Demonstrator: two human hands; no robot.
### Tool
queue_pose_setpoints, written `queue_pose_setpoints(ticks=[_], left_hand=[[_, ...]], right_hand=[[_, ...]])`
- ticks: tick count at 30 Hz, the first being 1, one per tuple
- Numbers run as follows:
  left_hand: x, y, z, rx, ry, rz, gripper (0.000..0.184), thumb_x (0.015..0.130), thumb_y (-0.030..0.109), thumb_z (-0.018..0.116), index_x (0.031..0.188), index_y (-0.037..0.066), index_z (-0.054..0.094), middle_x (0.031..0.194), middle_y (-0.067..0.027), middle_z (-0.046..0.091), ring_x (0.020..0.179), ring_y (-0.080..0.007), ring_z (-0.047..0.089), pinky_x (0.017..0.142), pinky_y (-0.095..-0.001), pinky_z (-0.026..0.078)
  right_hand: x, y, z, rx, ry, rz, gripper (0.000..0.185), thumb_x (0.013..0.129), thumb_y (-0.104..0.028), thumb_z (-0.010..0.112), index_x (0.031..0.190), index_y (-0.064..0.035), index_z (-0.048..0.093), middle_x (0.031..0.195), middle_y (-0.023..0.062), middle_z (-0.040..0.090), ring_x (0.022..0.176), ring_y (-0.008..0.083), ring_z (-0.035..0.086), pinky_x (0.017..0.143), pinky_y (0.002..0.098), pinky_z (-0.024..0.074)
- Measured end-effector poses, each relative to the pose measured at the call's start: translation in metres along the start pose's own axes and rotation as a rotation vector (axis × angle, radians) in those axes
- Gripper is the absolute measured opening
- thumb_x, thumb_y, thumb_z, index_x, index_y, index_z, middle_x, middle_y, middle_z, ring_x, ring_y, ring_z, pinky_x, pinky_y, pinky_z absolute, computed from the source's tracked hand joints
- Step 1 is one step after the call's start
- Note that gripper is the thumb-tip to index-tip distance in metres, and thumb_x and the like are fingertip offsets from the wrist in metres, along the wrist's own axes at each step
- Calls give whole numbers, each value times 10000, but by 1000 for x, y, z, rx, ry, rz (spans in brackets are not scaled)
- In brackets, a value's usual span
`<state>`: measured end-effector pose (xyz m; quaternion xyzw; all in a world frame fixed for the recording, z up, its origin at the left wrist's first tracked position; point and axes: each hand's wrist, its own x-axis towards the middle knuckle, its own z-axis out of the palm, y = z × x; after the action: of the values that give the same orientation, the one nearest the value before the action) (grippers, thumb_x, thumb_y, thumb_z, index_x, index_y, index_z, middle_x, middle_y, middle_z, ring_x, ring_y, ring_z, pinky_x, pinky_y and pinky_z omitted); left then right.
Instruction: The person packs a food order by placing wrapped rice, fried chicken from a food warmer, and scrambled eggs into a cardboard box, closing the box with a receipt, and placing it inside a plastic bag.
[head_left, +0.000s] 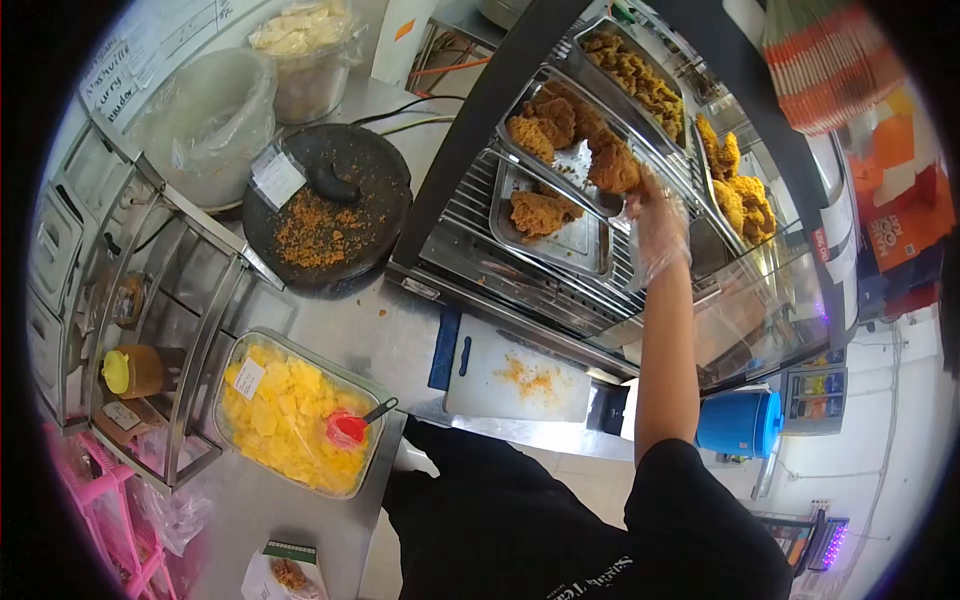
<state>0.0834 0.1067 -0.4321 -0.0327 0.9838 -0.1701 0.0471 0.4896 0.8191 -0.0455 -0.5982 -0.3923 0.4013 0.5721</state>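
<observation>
My right hand point(660, 225), in a clear plastic glove, reaches into the heated display case. Its fingers are closed on a piece of fried chicken point(612, 170) at the near right end of the upper metal tray point(570, 185). More fried chicken point(545, 120) lies at that tray's far end. Below, a second tray point(575, 255) on the wire rack holds another fried piece point(540, 213). Part of my grip is hidden by the glove and the chicken. My left hand is out of view.
A cutting board point(470, 395) with crumbs lies before the case. Left of it are a dark round lid point(375, 190) strewn with crumbs and a tray of yellow slices point(290, 410) with a red scoop point(345, 430). A glass panel point(755, 305) edges the case near my forearm.
</observation>
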Motion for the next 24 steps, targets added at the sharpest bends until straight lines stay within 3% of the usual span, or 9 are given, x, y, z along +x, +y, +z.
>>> queue_pose_setpoints(ticks=[8, 13, 14, 15, 16, 17, 19, 22, 24], left_hand=[[8, -20, 1, -12, 24, 11, 556, 964, 436, 622, 1244, -41, 683, 1226, -219, 661, 1024, -325, 694, 847, -481, 577], [14, -138, 64, 329, 178, -33, 567, 950, 451, 643, 1229, -40, 692, 1212, -211, 667, 1010, -313, 699, 836, -477, 579], [9, -112, 11, 423, -147, -101, 597, 948, 447, 628, 1300, -35, 637, 1270, -206, 645, 1093, -305, 677, 833, -453, 583], [8, -115, 43, 334, 114, -288, 594, 986, 456, 527, 1375, 16, 615, 1351, -196, 618, 1176, -340, 629, 944, -481, 514], [13, -97, -15, 170, -87, -349, 550, 965, 412, 586, 1340, 11, 602, 1290, -186, 619, 1119, -342, 636, 911, -500, 519], [17, -116, 41, -136, 296, -428, 485, 945, 354, 652, 1295, 23, 602, 1270, -193, 609, 1108, -368, 624, 914, -498, 511], [9, -94, -35, -418, 325, -491, 410, 953, 279, 664, 1275, 33, 598, 1229, -198, 603, 1079, -378, 602, 914, -479, 499], [17, -105, -65, -1195, 387, -328, 353, 952, 183, 660, 1272, 47, 600, 1207, -194, 594, 1063, -375, 579, 918, -455, 492], [22, -110, -106, -1188, 372, -33, 337, 935, 113, 657, 1259, 41, 601, 1206, -199, 589, 1079, -380, 573, 931, -455, 490]], right_hand=[[-106, 9, -16, 479, -252, 164, 292, 1072, -222, 627, 1250, 10, 638, 1118, 69, 683, 913, 142, 623, 785, 260, 528], [-232, 47, 4, 497, -679, 422, 479, 1074, -286, 620, 1426, 30, 547, 1344, 111, 631, 1150, 172, 627, 970, 293, 528], [-261, 63, 16, 482, -774, 535, 484, 1071, -287, 623, 1427, 32, 546, 1344, 115, 633, 1156, 179, 625, 984, 301, 535], [-290, 76, 29, 460, -863, 627, 489, 1069, -288, 626, 1428, 34, 544, 1343, 120, 634, 1163, 186, 623, 997, 309, 541], [-326, 89, 49, 426, -905, 730, 479, 1065, -273, 636, 1424, 32, 548, 1345, 125, 632, 1154, 185, 628, 984, 303, 551], [-369, 97, 58, 379, -922, 804, 469, 1060, -257, 646, 1419, 30, 551, 1346, 130, 629, 1145, 184, 634, 971, 297, 562], [-447, 114, 77, 266, -984, 982, 343, 1030, -210, 695, 1302, -10, 632, 1150, 96, 697, 988, 169, 696, 861, 311, 600], [-537, 164, 93, 136, -1058, 1191, 227, 1020, -220, 715, 1142, -38, 655, 1029, 94, 718, 838, 198, 713, 774, 326, 614], [-599, 186, 110, 92, -1054, 1303, 231, 1051, -212, 661, 1136, -1, 624, 987, 113, 676, 840, 204, 667, 745, 323, 578]])
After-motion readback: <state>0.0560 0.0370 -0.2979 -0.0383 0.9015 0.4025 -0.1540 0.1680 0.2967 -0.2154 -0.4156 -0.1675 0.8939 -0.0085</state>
